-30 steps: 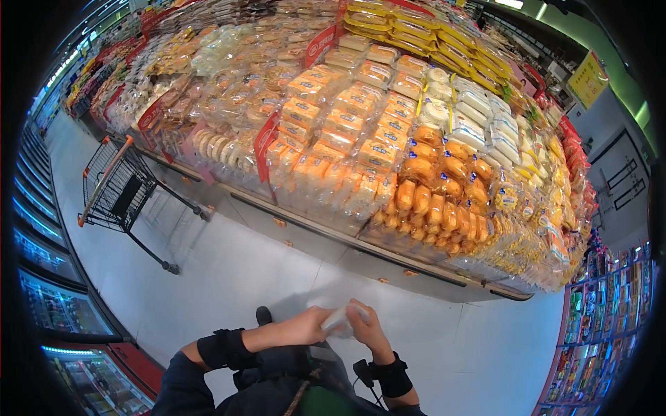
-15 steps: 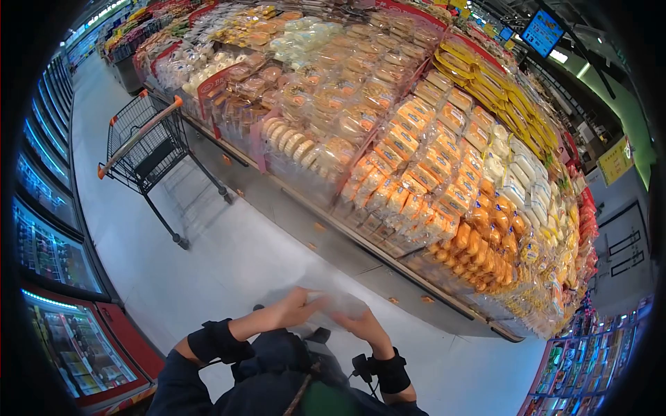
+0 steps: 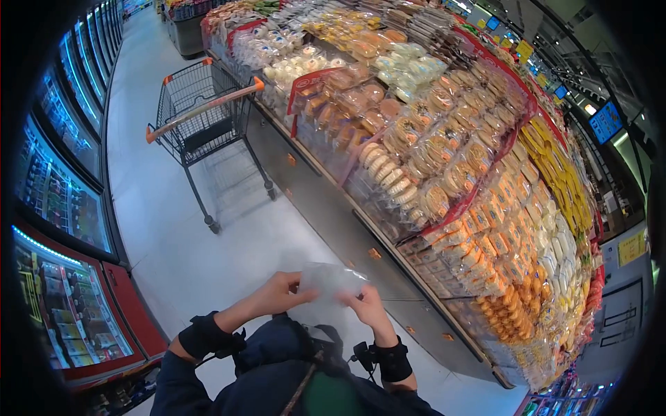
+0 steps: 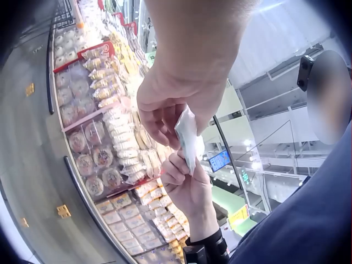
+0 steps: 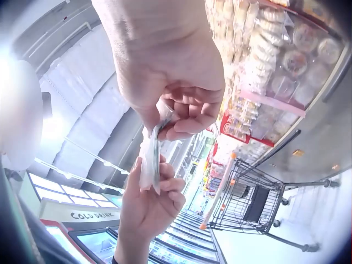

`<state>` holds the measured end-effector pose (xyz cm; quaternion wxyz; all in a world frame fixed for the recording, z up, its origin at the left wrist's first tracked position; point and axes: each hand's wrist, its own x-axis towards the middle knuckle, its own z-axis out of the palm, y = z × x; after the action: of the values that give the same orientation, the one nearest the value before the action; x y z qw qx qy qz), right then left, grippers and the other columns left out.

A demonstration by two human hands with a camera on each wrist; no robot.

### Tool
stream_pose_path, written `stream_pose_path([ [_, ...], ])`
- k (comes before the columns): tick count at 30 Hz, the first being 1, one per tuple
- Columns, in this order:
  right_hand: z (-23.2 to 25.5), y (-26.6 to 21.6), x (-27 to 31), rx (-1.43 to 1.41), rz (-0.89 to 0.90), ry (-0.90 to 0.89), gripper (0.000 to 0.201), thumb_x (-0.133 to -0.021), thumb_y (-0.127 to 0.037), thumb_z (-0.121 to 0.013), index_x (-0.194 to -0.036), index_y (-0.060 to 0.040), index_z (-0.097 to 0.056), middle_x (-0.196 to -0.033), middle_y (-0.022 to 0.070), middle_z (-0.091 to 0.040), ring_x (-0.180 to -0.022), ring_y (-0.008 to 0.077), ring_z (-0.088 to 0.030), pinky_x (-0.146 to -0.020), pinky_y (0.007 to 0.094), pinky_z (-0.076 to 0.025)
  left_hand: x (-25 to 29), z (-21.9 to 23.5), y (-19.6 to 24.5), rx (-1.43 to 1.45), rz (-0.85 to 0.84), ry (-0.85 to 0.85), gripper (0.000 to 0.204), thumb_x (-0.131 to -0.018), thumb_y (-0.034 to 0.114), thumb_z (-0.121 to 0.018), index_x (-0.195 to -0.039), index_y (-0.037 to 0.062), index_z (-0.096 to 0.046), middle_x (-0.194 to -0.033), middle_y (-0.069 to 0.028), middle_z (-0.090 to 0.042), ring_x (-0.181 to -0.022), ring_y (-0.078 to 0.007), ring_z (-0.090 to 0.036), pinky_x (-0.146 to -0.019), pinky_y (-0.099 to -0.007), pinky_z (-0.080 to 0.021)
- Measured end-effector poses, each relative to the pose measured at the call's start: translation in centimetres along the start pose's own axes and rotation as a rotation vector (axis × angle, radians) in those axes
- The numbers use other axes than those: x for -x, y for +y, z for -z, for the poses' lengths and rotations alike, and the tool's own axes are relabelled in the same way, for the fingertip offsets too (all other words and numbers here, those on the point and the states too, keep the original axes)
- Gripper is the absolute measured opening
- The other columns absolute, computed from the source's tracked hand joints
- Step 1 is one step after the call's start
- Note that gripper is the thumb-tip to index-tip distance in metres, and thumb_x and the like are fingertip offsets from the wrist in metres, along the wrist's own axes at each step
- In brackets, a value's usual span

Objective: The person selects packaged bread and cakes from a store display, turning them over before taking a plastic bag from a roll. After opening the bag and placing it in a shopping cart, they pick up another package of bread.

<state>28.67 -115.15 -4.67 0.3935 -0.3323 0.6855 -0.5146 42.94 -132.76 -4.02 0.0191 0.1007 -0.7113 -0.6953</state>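
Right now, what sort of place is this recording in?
A supermarket aisle, most likely the bakery section: a long display of packaged breads, a shopping cart and lit fridge cabinets.

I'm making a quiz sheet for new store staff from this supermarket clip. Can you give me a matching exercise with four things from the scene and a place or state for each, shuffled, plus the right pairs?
Things:
1. clear plastic bag
2. shopping cart
3. bakery display
4. freezer cabinets

Places or states:
A. along the aisle's left side, with lit glass doors
B. pinched between the left hand and the right hand
C. stands unattended in the aisle beside the display
D. sloping shelves packed with wrapped breads and cakes

Pairs: 1-B, 2-C, 3-D, 4-A
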Motion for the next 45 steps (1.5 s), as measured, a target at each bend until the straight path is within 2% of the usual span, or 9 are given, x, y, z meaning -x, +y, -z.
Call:
stream_pose_path([
  [4,-2.6,-0.5,-4.0,-0.144,0.008,0.031,0.027,-0.084,-0.025,-0.059,-0.091,0.0007,-0.061,-0.072,0.0029,-0.059,-0.066,0.0091,-0.055,-0.057,0.0228,-0.044,1.2,4.0,-0.4,0.108,0.076,0.021,0.025,-0.082,0.014,-0.061,-0.104,0.0013,-0.057,-0.080,-0.0037,-0.061,-0.072,-0.0090,-0.058,-0.066,-0.0230,-0.046],
  [7,-3.3,-1.1,-7.3,-0.022,0.002,-0.012,0.030,-0.085,-0.029,-0.057,-0.084,0.0008,-0.061,-0.067,0.0011,-0.057,-0.060,0.0078,-0.053,-0.053,0.0217,-0.042,1.4,6.7,0.4,0.191,0.088,0.069,0.024,-0.083,0.012,-0.061,-0.104,0.0012,-0.057,-0.077,-0.0024,-0.059,-0.067,-0.0078,-0.055,-0.061,-0.0222,-0.045],
  [10,-3.6,-1.3,-10.5,-0.028,-0.106,-0.136,0.033,-0.086,-0.031,-0.056,-0.079,0.0005,-0.061,-0.063,-0.0008,-0.055,-0.055,0.0071,-0.051,-0.049,0.0207,-0.039,0.8,9.0,-0.6,0.263,0.074,0.145,0.023,-0.083,0.011,-0.060,-0.103,0.0007,-0.057,-0.076,-0.0006,-0.056,-0.063,-0.0068,-0.052,-0.058,-0.0217,-0.043],
  [16,-4.2,-2.2,-18.7,-0.069,-0.129,-0.225,0.033,-0.087,-0.032,-0.055,-0.079,-0.0007,-0.061,-0.062,-0.0010,-0.053,-0.053,0.0060,-0.048,-0.049,0.0193,-0.038,-2.5,14.6,-1.3,0.265,0.079,0.209,0.023,-0.085,0.010,-0.057,-0.106,-0.0007,-0.055,-0.079,-0.0007,-0.057,-0.063,-0.0053,-0.050,-0.059,-0.0195,-0.043],
  [22,-4.4,-5.4,-28.4,-0.191,-0.036,-0.220,0.019,-0.085,-0.020,-0.057,-0.087,-0.0016,-0.059,-0.068,0.0011,-0.057,-0.057,0.0066,-0.051,-0.052,0.0201,-0.041,-7.4,21.7,0.0,0.252,0.052,0.364,0.022,-0.085,0.011,-0.057,-0.104,-0.0015,-0.055,-0.079,-0.0004,-0.057,-0.064,-0.0047,-0.050,-0.060,-0.0195,-0.043],
  [26,-5.1,-6.9,-34.5,-0.193,-0.013,-0.268,0.013,-0.084,-0.014,-0.058,-0.078,-0.0021,-0.055,-0.068,0.0029,-0.057,-0.059,0.0073,-0.052,-0.054,0.0200,-0.042,-9.1,25.8,0.8,0.217,0.034,0.420,0.021,-0.085,0.011,-0.056,-0.102,-0.0020,-0.055,-0.079,-0.0004,-0.057,-0.066,-0.0057,-0.052,-0.062,-0.0207,-0.044],
  [34,-10.8,-10.1,-43.9,-0.170,0.005,-0.459,0.015,-0.085,-0.013,-0.057,-0.077,-0.0018,-0.051,-0.073,0.0026,-0.055,-0.062,0.0067,-0.051,-0.057,0.0203,-0.042,-8.4,34.5,-0.9,0.236,0.087,0.574,0.022,-0.085,0.015,-0.058,-0.100,-0.0006,-0.056,-0.078,-0.0003,-0.057,-0.069,-0.0076,-0.053,-0.065,-0.0224,-0.044],
  [41,-18.2,-13.0,-53.6,-0.166,0.019,-0.484,0.013,-0.085,-0.014,-0.056,-0.082,-0.0014,-0.053,-0.073,0.0010,-0.054,-0.064,0.0056,-0.051,-0.058,0.0201,-0.042,-8.1,46.7,-1.5,0.184,0.050,0.584,0.023,-0.084,0.019,-0.060,-0.095,-0.0007,-0.058,-0.076,-0.0008,-0.058,-0.069,-0.0065,-0.051,-0.064,-0.0217,-0.043],
  [45,-22.3,-14.9,-58.5,-0.203,0.038,-0.458,0.011,-0.086,-0.011,-0.053,-0.090,-0.0014,-0.053,-0.072,0.0011,-0.054,-0.063,0.0057,-0.050,-0.058,0.0198,-0.041,-7.7,53.9,-1.4,0.046,0.041,0.571,0.022,-0.083,0.020,-0.060,-0.090,-0.0010,-0.060,-0.073,-0.0020,-0.059,-0.066,-0.0067,-0.052,-0.061,-0.0217,-0.043],
])
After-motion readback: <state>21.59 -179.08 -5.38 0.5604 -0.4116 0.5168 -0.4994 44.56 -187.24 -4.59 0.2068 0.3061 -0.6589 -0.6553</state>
